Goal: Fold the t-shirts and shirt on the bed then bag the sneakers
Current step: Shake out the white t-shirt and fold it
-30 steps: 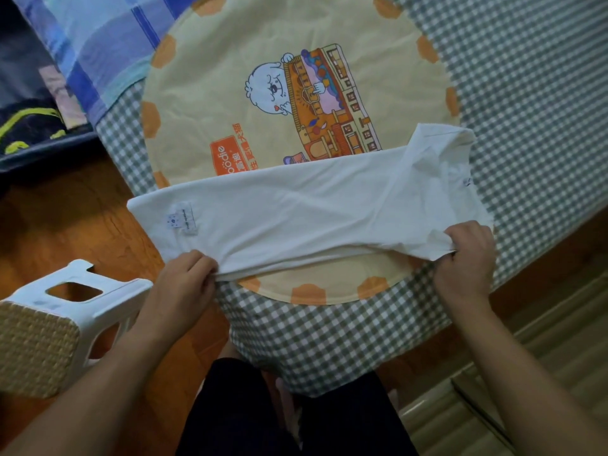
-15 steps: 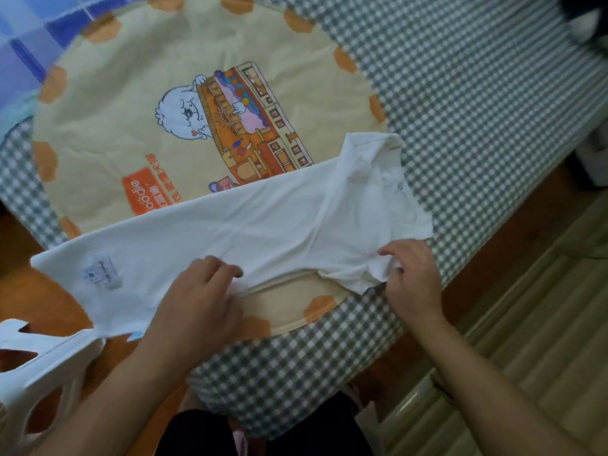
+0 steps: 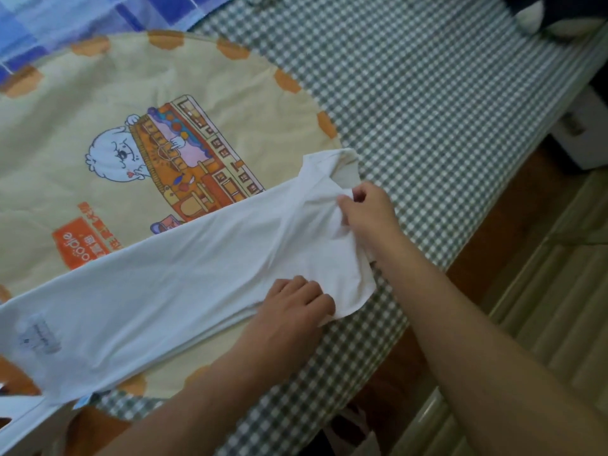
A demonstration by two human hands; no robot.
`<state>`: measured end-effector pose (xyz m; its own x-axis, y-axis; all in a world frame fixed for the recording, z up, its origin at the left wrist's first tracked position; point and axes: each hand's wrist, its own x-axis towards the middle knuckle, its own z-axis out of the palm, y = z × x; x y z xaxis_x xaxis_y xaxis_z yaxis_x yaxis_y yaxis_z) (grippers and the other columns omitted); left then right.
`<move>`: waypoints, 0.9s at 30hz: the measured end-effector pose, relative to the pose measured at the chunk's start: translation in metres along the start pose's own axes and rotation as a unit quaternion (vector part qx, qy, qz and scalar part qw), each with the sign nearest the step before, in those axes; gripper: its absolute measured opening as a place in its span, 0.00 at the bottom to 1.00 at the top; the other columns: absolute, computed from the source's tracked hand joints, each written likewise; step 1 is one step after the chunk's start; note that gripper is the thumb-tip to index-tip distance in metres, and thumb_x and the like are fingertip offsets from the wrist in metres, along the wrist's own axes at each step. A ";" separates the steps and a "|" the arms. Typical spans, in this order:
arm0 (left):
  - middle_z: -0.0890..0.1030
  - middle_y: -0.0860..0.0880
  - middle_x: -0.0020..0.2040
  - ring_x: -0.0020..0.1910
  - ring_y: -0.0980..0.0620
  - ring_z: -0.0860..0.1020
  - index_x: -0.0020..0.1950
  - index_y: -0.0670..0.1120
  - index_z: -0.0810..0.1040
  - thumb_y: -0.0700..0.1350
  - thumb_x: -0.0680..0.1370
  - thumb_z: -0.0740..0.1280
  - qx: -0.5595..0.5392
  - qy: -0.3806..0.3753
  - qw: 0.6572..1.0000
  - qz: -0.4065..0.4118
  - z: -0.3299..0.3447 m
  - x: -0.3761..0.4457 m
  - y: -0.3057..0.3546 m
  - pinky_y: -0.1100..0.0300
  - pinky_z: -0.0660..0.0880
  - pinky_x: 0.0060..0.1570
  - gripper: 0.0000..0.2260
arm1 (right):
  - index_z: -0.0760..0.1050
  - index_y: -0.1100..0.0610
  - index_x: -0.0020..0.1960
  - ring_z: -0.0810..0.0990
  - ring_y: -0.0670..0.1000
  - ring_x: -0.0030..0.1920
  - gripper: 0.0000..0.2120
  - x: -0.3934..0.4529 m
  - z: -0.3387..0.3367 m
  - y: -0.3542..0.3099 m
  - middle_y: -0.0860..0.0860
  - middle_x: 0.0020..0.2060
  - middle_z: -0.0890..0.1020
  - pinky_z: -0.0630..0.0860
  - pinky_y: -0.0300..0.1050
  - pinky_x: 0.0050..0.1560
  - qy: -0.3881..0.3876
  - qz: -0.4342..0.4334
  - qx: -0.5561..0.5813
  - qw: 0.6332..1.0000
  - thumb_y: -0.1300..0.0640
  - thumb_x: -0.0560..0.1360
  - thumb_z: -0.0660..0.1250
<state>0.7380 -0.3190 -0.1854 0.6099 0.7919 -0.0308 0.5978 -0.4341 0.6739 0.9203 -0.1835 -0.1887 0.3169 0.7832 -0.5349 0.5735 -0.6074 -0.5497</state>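
A white t-shirt [image 3: 171, 284] lies folded lengthwise into a long strip across the round beige mat [image 3: 98, 110] on the bed, its hem end with a small label at the far left and its collar end at the right. My right hand [image 3: 368, 212] pinches the cloth near the collar and sleeve. My left hand [image 3: 296, 301] rests with curled fingers on the near edge of the shirt, just below the right hand. No sneakers or bag are in view.
The bed has a green checked sheet [image 3: 427, 110]. A blue patchwork blanket [image 3: 82, 14] lies at the back left. A dark and white soft object [image 3: 552, 14] sits at the top right. A white plastic stool [image 3: 19, 419] stands at the lower left, and wooden floor [image 3: 513, 209] runs right.
My left hand has slid right along the near edge toward the sleeve. My right hand has moved up onto the collar end, gathering cloth. The view has shifted right.
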 end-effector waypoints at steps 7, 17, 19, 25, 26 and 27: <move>0.78 0.54 0.51 0.51 0.50 0.76 0.48 0.47 0.80 0.46 0.81 0.66 -0.098 0.055 0.993 -0.033 -0.020 -0.052 -0.004 0.49 0.72 0.49 0.05 | 0.69 0.50 0.66 0.76 0.48 0.54 0.17 -0.067 -0.004 0.054 0.46 0.57 0.74 0.73 0.42 0.50 0.053 0.048 -0.006 0.997 0.45 0.80 0.65; 0.80 0.51 0.45 0.41 0.56 0.79 0.50 0.58 0.72 0.41 0.82 0.65 -0.285 0.214 0.886 -0.297 -0.044 -0.035 -0.007 0.67 0.73 0.40 0.10 | 0.76 0.52 0.53 0.81 0.50 0.45 0.10 -0.071 0.005 0.057 0.49 0.46 0.81 0.79 0.47 0.44 0.038 0.099 0.080 0.991 0.48 0.83 0.60; 0.78 0.41 0.44 0.40 0.46 0.79 0.50 0.56 0.74 0.43 0.81 0.67 -0.354 0.341 0.776 -0.395 -0.067 -0.028 -0.036 0.55 0.76 0.44 0.08 | 0.76 0.51 0.53 0.82 0.52 0.47 0.09 -0.066 0.004 0.055 0.50 0.47 0.82 0.81 0.52 0.50 0.041 0.094 0.092 0.990 0.49 0.83 0.60; 0.79 0.48 0.51 0.56 0.47 0.82 0.54 0.49 0.75 0.40 0.81 0.66 -0.449 0.399 0.600 -0.528 -0.100 -0.037 -0.108 0.51 0.81 0.56 0.05 | 0.75 0.49 0.58 0.74 0.39 0.43 0.06 -0.056 0.006 0.051 0.39 0.45 0.75 0.69 0.33 0.37 0.038 0.051 0.020 0.998 0.54 0.82 0.62; 0.80 0.47 0.51 0.58 0.45 0.81 0.55 0.48 0.75 0.40 0.81 0.67 -0.443 0.391 0.603 -0.536 -0.100 -0.038 -0.114 0.49 0.80 0.58 0.05 | 0.75 0.50 0.58 0.75 0.39 0.43 0.06 -0.052 0.006 0.046 0.39 0.45 0.75 0.69 0.33 0.38 0.044 0.048 0.018 0.998 0.54 0.82 0.62; 0.80 0.47 0.52 0.58 0.44 0.81 0.56 0.47 0.75 0.40 0.81 0.67 -0.443 0.389 0.604 -0.537 -0.101 -0.038 -0.116 0.48 0.80 0.59 0.06 | 0.76 0.51 0.59 0.76 0.41 0.45 0.07 -0.045 0.005 0.041 0.41 0.47 0.77 0.71 0.35 0.41 0.048 0.050 0.018 0.997 0.52 0.82 0.63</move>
<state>0.5936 -0.2553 -0.1880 -0.5165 0.5239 -0.6774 -0.2910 0.6366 0.7142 0.9254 -0.2442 -0.1903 0.4427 0.7272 -0.5246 0.5087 -0.6855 -0.5210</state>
